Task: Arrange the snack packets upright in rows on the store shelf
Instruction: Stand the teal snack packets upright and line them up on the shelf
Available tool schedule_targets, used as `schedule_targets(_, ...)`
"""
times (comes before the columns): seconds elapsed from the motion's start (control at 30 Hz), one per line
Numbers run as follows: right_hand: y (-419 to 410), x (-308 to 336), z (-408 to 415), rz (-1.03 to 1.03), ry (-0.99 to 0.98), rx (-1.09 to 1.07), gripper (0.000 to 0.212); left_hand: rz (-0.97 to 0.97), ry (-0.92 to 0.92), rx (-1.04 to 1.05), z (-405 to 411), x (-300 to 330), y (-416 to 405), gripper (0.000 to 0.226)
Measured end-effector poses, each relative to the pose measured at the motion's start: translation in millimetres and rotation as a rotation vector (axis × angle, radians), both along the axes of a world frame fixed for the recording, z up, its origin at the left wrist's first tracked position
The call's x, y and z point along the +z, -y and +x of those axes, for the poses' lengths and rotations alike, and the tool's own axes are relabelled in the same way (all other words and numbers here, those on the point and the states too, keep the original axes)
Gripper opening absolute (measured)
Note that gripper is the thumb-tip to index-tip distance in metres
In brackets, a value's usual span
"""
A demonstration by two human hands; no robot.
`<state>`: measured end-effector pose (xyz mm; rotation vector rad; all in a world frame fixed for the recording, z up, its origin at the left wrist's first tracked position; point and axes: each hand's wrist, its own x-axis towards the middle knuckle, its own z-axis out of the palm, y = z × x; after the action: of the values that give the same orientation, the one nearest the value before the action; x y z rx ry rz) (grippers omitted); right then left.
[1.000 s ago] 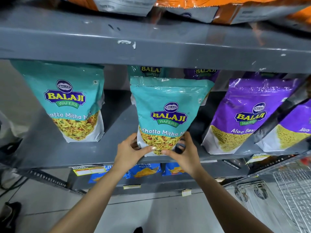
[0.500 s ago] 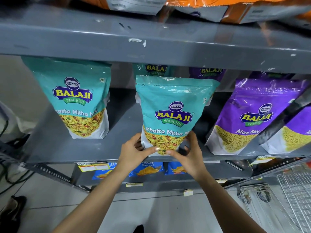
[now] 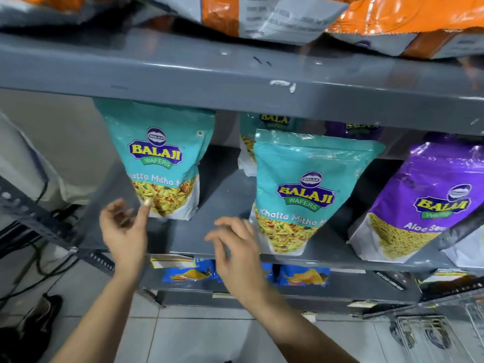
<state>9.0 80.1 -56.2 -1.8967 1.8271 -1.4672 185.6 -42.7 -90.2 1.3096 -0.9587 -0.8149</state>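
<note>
Both hands have let go of the middle teal packet (image 3: 301, 195), which half a second ago they gripped at its lower corners; it now stands upright by itself near the front edge of the grey shelf (image 3: 230, 231), with another teal packet (image 3: 262, 127) behind it. The left hand (image 3: 125, 231) has shifted leftward, fingers spread and empty, its thumb tip just in front of the lower corner of the left teal packet (image 3: 162, 163), though whether it touches cannot be told. The right hand (image 3: 235, 247) is also spread and holds nothing, hovering over the bare shelf between the two front teal packets, close to the middle one's lower left corner. The view has swung left since then, so the purple packet (image 3: 429, 203) now sits at the right edge. Orange packets (image 3: 392, 14) lie on the shelf above, and blue packets (image 3: 188, 273) show on the shelf below.
</note>
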Motion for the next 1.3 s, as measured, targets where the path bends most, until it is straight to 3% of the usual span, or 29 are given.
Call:
schedule_targets(0.07, 31, 5, 19, 0.139, 0.087, 0.009, 0.027, 0.121, 0.082, -0.094, 18, -1, 26, 0.061)
schedule_targets(0.17, 76, 1, 32, 0.455, 0.341, -0.011, 0.079, 0.207, 0.105, -0.366, 33, -2, 52, 0.079)
schedule_targets(0.23, 99, -6, 33, 0.59, 0.413, -0.003, 0.101, 0.223, 0.146, -0.515, 36, 3, 55, 0.071)
schedule_targets(0.37, 114, -21, 35, 0.629, 0.412, -0.008, 0.07, 0.235, 0.187, -0.505, 35, 7, 50, 0.056)
schedule_targets(0.53, 100, -27, 34, 0.589, 0.35, 0.027, 0.061, 0.249, 0.233, -0.459, 42, 7, 31, 0.034)
schedule_targets(1.03, 59, -27, 47, 0.581, 0.243, -0.009, 0.065, 0.229, 0.177, -0.521, 63, 1, 1, 0.032)
schedule_targets(1.17, 55, -26, 49, 0.568, 0.226, -0.01, 0.065, 0.217, 0.159, -0.538, 68, 1, -3, 0.049)
schedule_targets(1.3, 51, -28, 52, 0.564, 0.25, -0.023, 0.063, 0.213, 0.156, -0.54, 69, -1, -3, 0.035)
